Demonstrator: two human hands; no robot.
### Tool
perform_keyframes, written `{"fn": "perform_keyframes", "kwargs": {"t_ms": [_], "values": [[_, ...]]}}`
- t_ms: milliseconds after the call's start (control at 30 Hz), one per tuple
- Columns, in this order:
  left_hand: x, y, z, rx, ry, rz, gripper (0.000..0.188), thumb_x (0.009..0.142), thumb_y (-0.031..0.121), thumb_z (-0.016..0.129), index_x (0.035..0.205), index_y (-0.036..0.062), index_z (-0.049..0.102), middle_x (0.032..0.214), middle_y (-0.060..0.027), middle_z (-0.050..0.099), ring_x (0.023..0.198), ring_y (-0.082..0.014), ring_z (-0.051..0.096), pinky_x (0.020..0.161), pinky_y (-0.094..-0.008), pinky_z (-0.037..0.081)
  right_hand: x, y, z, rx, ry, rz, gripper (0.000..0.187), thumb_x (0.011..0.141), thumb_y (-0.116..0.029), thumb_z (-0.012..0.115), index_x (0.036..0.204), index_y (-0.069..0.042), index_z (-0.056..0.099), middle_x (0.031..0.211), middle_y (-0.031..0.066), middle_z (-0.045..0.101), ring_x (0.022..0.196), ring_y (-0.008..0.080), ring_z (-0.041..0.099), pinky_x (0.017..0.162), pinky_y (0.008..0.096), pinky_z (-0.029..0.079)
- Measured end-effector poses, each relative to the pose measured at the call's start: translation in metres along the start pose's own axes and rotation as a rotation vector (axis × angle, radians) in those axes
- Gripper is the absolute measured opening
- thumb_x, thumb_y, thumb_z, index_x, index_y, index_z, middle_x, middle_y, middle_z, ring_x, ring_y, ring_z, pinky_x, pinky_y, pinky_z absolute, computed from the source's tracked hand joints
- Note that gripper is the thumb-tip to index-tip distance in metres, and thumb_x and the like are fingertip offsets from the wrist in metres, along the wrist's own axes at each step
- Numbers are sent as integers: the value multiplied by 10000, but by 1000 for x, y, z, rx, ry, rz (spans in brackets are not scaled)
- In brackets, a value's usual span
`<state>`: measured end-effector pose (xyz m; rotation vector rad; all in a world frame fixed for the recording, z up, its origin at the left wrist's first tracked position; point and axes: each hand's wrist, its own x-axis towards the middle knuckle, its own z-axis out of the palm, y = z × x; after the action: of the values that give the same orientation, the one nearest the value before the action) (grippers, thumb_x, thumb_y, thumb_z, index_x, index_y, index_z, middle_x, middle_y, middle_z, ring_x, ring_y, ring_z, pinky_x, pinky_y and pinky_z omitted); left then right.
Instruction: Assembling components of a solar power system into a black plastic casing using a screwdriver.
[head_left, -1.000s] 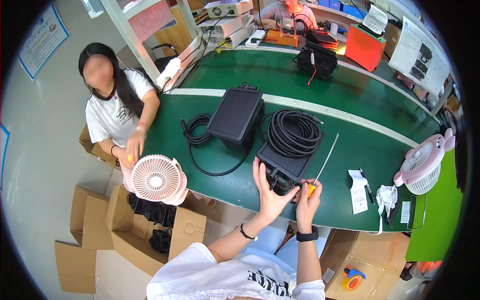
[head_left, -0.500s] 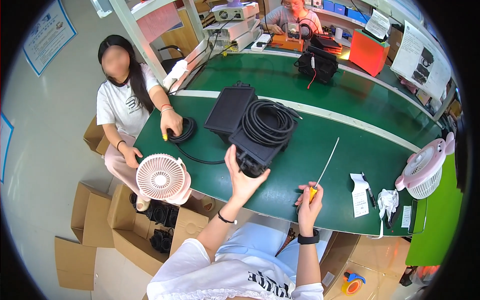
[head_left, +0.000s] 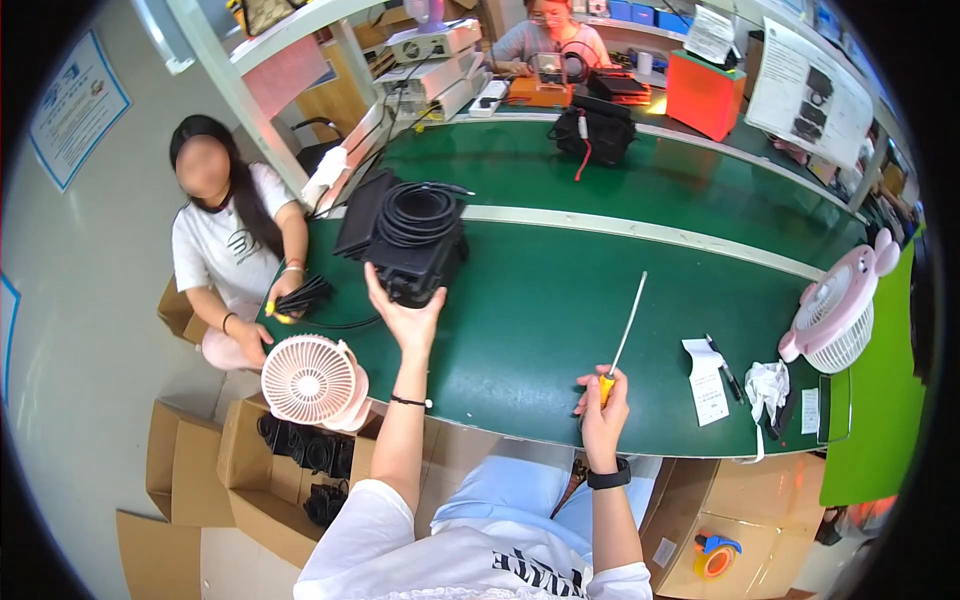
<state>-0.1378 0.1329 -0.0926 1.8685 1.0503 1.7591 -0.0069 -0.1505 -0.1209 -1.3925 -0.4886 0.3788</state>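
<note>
My left hand [head_left: 410, 318] grips the near end of a black box [head_left: 408, 262], fingers on its left side and thumb on its right. A coiled black cable [head_left: 415, 213] lies on top, and a dark flat panel [head_left: 362, 215] adjoins the box's left side. In my right hand [head_left: 603, 415], closed round its yellow handle, a long-shafted screwdriver [head_left: 627, 325] points away from me over the table. A co-worker's hand [head_left: 290, 287] at the left holds a bundle of black cable [head_left: 308, 297] with a yellow end.
A pink fan [head_left: 308, 382] stands at the table's left edge, another pink fan [head_left: 840, 305] at the right. Paper slip [head_left: 706, 385], pen [head_left: 725, 368] and white crumpled wrap [head_left: 768, 387] lie on the green table [head_left: 520, 350]. Cardboard boxes [head_left: 190, 460] stand below left. A second person sits beyond.
My left hand has moved the black box and its cable coil leftward across the table. The co-worker's hand has drawn the cable bundle nearer to their body. My right hand still holds the screwdriver.
</note>
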Motion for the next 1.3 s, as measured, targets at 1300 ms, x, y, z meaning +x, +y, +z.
{"fn": "perform_keyframes", "kwargs": {"t_ms": [1300], "values": [[94, -31, 373, 275, -473, 513, 737, 745, 9, 673, 1414, 10, 363, 1392, -216, 465, 1343, -386, 409, 1119, -477, 348, -31, -5, -80, -177, 255, 23, 303, 1025, -153, 502, 1260, -7, 377, 959, 149, 663, 688, 154, 645, 619, 243, 478]]}}
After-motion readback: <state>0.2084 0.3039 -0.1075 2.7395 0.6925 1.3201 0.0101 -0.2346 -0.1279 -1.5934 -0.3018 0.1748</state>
